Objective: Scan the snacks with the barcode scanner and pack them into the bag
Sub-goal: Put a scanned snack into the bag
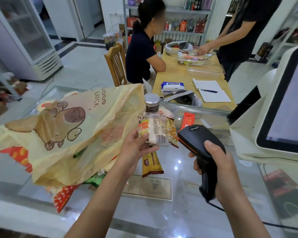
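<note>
Now scanning: the left hand (pixel 138 149) pinches a snack pack (pixel 157 132), the right hand (pixel 219 169) grips the barcode scanner (pixel 195 139). Next, probably aiming, then bagging.

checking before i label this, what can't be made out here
Head view only.
- Bag contents: mostly hidden by its printed plastic.
- Text on the snack pack in the left hand: too small, blurred.
- Register screen: cut off by the right edge.

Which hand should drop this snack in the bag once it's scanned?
Probably left. The left hand holds the snack right beside the bag; the right hand grips the scanner on the far side.
</note>
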